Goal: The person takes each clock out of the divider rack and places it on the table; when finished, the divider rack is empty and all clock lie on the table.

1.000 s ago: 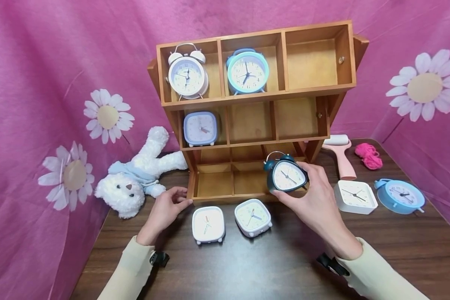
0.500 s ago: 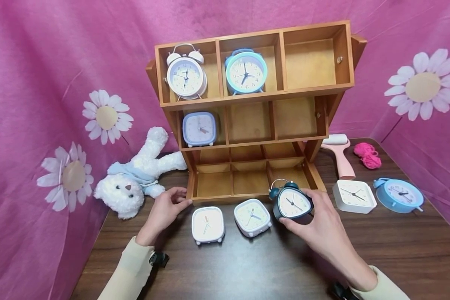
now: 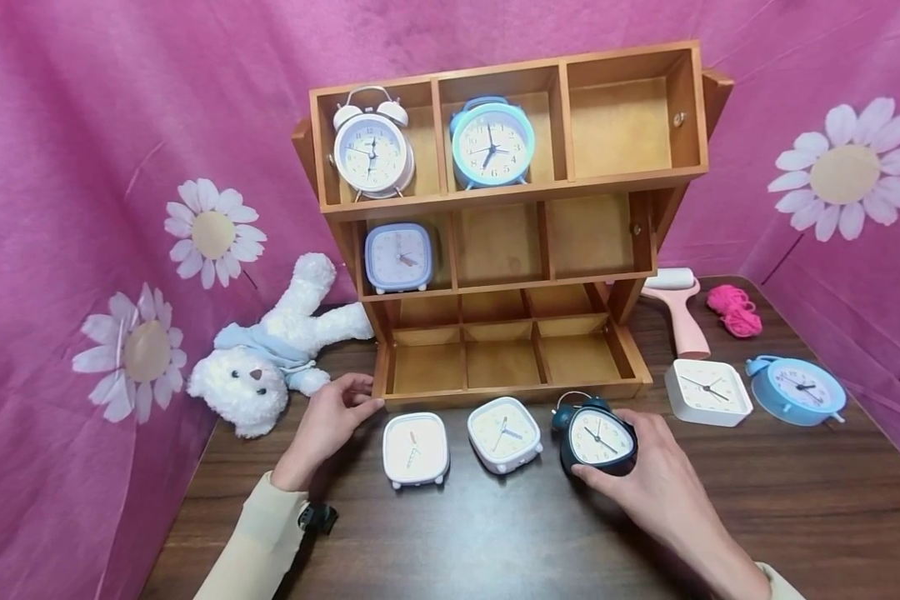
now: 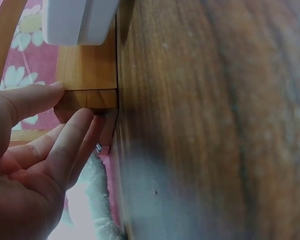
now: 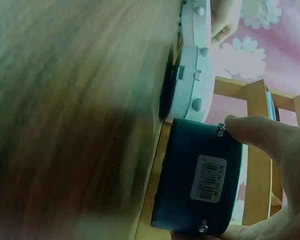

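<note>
My right hand [image 3: 663, 475] grips a dark green triangular alarm clock [image 3: 598, 437] with twin bells, thumb at its lower edge and fingers at its right side. The clock lies face up by the table, in front of the shelf; its base with a barcode sticker shows in the right wrist view. With thumb and fingertips, my left hand [image 3: 335, 425] pinches the front left corner of the wooden shelf [image 4: 87, 67]. Between the hands lie two white alarm clocks, one squarish [image 3: 416, 450] and one with small feet turned sideways [image 3: 505, 435].
On the upper tiers stand a white twin-bell clock [image 3: 372, 156], a light blue clock [image 3: 493, 146] and a lavender clock [image 3: 398, 258]. A teddy bear [image 3: 247, 375] lies left. At right are a white square clock [image 3: 708, 392], a blue clock [image 3: 798, 390], a lint roller [image 3: 686, 321] and pink yarn [image 3: 735, 311].
My right hand has brought the dark green clock from over the shelf's lowest tier toward me and slightly right, down beside the two white clocks. The left hand has stayed at the shelf corner.
</note>
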Available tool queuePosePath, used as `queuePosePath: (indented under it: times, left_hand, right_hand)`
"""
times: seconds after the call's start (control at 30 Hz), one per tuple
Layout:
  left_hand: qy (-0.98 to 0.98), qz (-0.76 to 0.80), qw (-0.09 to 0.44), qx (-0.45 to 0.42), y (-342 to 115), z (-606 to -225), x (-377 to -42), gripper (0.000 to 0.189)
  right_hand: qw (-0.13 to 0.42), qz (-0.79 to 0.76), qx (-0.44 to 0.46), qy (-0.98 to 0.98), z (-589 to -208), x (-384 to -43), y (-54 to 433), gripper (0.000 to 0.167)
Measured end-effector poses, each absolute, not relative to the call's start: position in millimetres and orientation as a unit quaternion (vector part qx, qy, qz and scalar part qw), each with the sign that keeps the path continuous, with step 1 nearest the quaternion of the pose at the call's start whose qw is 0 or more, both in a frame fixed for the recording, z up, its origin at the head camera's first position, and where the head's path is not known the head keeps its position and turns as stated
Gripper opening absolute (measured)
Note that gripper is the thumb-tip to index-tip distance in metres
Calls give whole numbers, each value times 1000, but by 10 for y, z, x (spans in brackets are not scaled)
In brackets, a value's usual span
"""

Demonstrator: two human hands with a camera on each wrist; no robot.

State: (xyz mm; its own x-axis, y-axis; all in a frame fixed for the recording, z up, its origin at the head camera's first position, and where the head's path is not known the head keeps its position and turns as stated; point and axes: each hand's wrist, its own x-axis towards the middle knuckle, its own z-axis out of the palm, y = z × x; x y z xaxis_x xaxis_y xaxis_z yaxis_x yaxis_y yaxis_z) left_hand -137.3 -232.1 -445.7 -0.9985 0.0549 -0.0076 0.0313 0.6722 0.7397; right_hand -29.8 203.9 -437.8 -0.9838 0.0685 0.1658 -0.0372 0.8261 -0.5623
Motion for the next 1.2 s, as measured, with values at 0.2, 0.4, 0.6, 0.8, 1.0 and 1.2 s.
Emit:
queuePosePath:
  times: [0.2, 0.4, 0.6, 0.8, 1.0, 1.2]
  left_hand:
    - [916, 399, 10, 27, -2317, -4470, -1381, 35]
    - [917, 397, 9, 24, -2318, -4470, -1380, 35]
    - [914, 405, 8, 21, -2331, -4463, -1368, 35]
    - [914, 404, 8, 25, -2335, -4480, -1368, 34]
    - [914, 405, 4, 28, -2328, -4481, -1368, 34]
    - [915, 403, 5, 31, -2334, -4497, -1371, 34]
  right_hand:
    - [61, 285, -25, -956, -4386, -326, 2046, 99]
    - [35, 280, -37, -959, -4386, -352, 2059, 101]
    - [38, 282, -29, -958, -4406, -353, 2070, 103]
    - [59, 288, -21, -956, -4438, -323, 2073, 102]
    - [56, 291, -23, -955, -4443, -309, 2077, 101]
    - [64, 288, -25, -955, -4427, -308, 2083, 94]
